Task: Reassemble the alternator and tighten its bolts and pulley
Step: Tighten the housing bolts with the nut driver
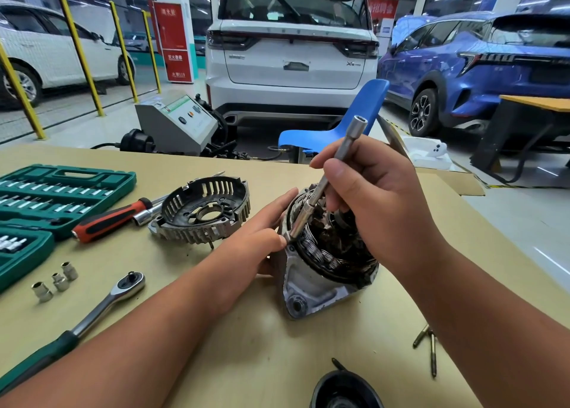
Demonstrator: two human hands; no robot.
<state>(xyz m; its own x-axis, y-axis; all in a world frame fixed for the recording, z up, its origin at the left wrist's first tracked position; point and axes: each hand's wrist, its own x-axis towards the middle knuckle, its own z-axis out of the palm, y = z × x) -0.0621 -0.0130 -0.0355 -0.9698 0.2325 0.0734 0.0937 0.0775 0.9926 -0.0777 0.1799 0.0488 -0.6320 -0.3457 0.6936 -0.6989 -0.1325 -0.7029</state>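
Note:
The alternator body [311, 287], with its copper windings exposed, stands on the cardboard-covered table [246, 346] at centre. My right hand [370, 191] grips a long silver socket extension [327, 179], whose lower socket end sits at the alternator's left rim. My left hand [265, 232] holds the alternator's left side, thumb tip touching the socket end. The slotted rear cover [203, 210] lies apart to the left, open side up.
A ratchet wrench [101, 306] and three loose sockets [55, 281] lie front left. A red-handled driver [114, 219] and green socket case [46, 195] sit further left. Long bolts [431, 349] lie right, a black cap [345, 389] near the front edge. A blue chair [348, 121] and cars stand beyond.

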